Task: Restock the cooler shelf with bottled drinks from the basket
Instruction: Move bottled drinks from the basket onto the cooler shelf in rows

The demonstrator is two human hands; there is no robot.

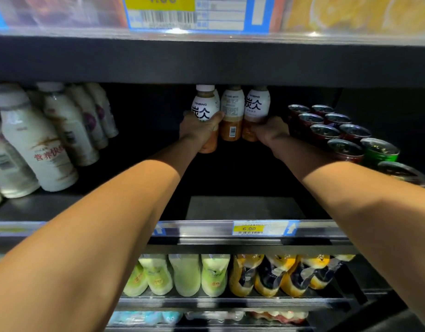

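— Why are both our arms so deep in the cooler?

— Because the row starts at the back. Our left hand (199, 130) is wrapped round the left bottle (204, 107), fingers curled over its label. Our right hand (270, 133) grips the right bottle (257, 104) low on its amber body. Neither hand has a finger to spare.

— And the middle bottle (231, 111)?

— It stands between the two we hold, with no fingers on it and its barcode turned towards us. The three sit shoulder to shoulder at the far end of the shelf (245, 207), just under the shelf above.

— Are they set down or lifted?

— We cannot tell; their bases are lost in the dark behind our hands.

— Why this lane?

— White bottles (39, 144) fill the left and cans (338, 130) crowd the right, just beside our right wrist. The lane between them, behind the price tag (248, 228), is where these belong. We judge that packing the far end first leaves the near end free for more.

— What should we mind?

— The cans. Drawing the right hand back wide could knock one. The basket is out of view, so we cannot say how much stock remains.
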